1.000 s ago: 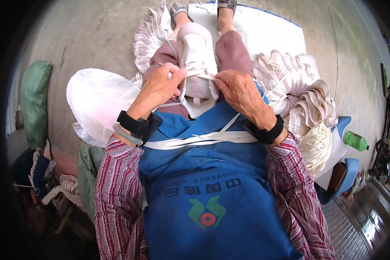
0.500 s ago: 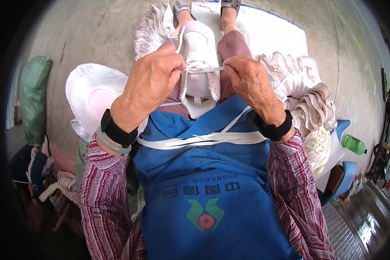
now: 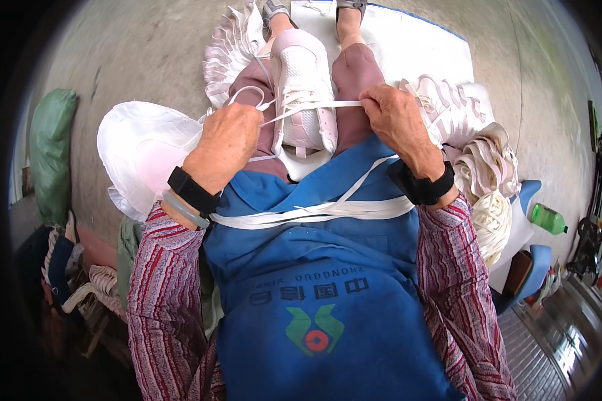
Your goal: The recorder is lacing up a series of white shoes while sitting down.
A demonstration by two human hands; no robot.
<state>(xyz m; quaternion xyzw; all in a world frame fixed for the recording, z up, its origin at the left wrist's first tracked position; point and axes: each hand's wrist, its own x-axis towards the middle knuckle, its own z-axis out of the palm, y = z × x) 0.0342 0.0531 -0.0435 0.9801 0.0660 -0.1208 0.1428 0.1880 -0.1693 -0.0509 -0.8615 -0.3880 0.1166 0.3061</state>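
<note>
A white and pale pink shoe upper rests between my knees, its toe pointing away from me. A white shoelace crosses its opening, stretched between my two hands. My right hand pinches one end of the lace, to the right of the upper. To the left, my left hand is closed on the other end, and a loop of lace rises above its knuckles. Spare white laces lie across the blue apron on my lap.
Fanned shoe uppers stand beyond my left hand, with more stacked uppers at right. A bundle of laces hangs near a blue chair. A white round piece, a green sack and a green bottle flank me.
My hands have moved apart, the left one down and leftward, the right one slightly rightward. The lace between them is drawn out longer, and a loop now stands above my left hand.
</note>
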